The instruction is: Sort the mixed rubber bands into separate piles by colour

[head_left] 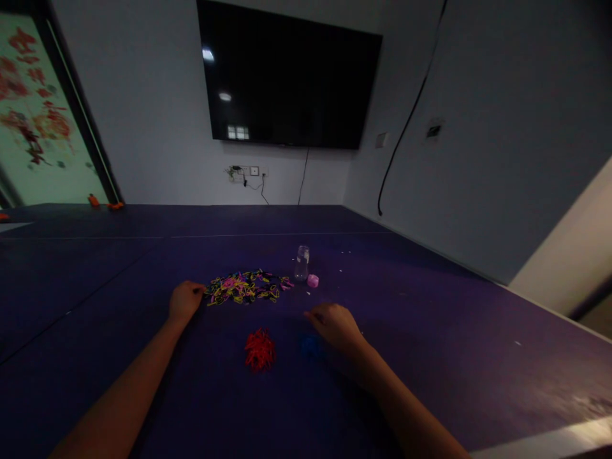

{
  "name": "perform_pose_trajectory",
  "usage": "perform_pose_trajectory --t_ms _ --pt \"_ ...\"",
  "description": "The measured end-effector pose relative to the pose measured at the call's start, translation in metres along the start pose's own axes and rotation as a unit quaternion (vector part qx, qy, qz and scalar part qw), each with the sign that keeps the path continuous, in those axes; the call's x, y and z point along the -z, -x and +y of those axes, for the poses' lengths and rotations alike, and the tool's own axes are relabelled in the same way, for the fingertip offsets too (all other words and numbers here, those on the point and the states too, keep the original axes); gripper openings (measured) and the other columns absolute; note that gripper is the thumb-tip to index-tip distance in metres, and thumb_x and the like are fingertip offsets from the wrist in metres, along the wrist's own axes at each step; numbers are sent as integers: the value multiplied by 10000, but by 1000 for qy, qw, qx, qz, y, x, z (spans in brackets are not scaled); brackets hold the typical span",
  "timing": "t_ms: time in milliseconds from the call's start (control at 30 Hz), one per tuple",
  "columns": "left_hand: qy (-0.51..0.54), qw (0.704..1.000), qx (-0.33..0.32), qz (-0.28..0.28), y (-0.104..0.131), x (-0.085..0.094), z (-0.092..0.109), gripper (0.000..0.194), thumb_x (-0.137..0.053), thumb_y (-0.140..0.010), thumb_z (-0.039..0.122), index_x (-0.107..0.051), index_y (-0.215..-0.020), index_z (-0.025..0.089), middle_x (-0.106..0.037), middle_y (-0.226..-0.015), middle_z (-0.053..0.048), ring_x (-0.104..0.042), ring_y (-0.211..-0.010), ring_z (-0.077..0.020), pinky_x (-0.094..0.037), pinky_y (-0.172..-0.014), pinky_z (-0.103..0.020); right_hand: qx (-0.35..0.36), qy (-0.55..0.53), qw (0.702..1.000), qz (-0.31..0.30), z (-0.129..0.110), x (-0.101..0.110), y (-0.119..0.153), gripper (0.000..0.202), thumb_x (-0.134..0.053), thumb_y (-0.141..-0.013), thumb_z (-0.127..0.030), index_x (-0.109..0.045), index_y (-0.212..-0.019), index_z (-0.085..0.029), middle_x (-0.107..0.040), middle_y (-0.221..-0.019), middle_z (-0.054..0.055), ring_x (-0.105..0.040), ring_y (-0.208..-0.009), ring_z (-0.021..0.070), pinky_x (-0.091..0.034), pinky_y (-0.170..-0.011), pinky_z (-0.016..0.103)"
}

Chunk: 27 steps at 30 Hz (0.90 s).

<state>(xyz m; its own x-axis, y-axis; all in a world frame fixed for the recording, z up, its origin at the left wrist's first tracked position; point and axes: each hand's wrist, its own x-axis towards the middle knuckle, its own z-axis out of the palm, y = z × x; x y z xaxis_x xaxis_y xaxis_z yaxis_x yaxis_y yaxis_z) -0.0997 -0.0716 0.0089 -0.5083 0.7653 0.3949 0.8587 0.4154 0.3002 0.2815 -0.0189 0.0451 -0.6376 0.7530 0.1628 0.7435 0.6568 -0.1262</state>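
A loose, spread-out pile of yellow, pink and dark rubber bands (241, 287) lies on the purple table (430, 357). At its left end is my left hand (186, 299), fingers curled closed, the tips touching or right beside the outermost bands. My right hand (337, 325) hovers over or beside a small blue heap (310, 345), partly covered by the hand and its shadow. Its thumb and forefinger are pinched together; whatever they hold is too small to see. Between my forearms sits a compact heap of red rubber bands (260, 350).
Behind the right hand stands a clear bottle (301, 264) without a cap, with a pink cap-like piece (312, 280) beside it. Small white scraps dot the table. A large television (291, 76) hangs on the wall; orange objects (94, 200) lie at the far left edge.
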Motion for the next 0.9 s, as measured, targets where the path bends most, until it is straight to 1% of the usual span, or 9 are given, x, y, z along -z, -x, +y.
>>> perform_pose_trajectory --t_ms 233,400,633,733,833,900 --pt "25 998 -46 23 1 -3 1 234 -495 -747 250 -723 -733 204 -705 -831 -88 -652 -799 -246 -496 -756 -328 -2 -5 1000 -1 0 0 0 387 -345 -911 -383 -651 -750 -209 -695 -820 45 -620 -752 164 -339 -596 235" --pt "52 997 -25 46 0 -3 1 192 -516 -732 270 -695 -698 208 -699 -820 -79 -648 -801 -239 -496 -750 -323 -5 -5 1000 3 0 0 0 400 -337 -911 -388 -656 -754 -205 -690 -799 48 -618 -730 162 -333 -592 239" --pt "149 985 5 86 3 -2 1 274 -484 -747 366 -673 -745 168 -697 -879 -118 -648 -821 -250 -490 -767 -345 -8 -2 1000 4 1 -2 -1 393 -348 -909 -388 -655 -753 -197 -682 -791 50 -607 -708 152 -326 -589 226" --pt "184 979 10 86 4 -1 3 284 -485 -742 392 -659 -756 168 -700 -877 -109 -648 -837 -258 -486 -777 -350 -7 -8 1000 2 1 0 0 389 -350 -907 -384 -655 -755 -197 -682 -793 50 -605 -710 153 -325 -587 228" --pt "219 973 -9 73 6 1 7 286 -479 -744 416 -645 -756 183 -707 -856 -68 -650 -835 -256 -484 -772 -341 -3 -12 1000 2 0 2 0 385 -352 -907 -374 -652 -747 -194 -685 -800 54 -610 -731 157 -324 -590 231" --pt "237 970 -22 57 6 1 9 284 -466 -754 420 -633 -762 191 -712 -818 -46 -656 -804 -238 -488 -753 -324 -1 -11 1000 3 -1 2 1 395 -344 -911 -376 -650 -738 -194 -686 -800 54 -612 -732 158 -325 -590 230"
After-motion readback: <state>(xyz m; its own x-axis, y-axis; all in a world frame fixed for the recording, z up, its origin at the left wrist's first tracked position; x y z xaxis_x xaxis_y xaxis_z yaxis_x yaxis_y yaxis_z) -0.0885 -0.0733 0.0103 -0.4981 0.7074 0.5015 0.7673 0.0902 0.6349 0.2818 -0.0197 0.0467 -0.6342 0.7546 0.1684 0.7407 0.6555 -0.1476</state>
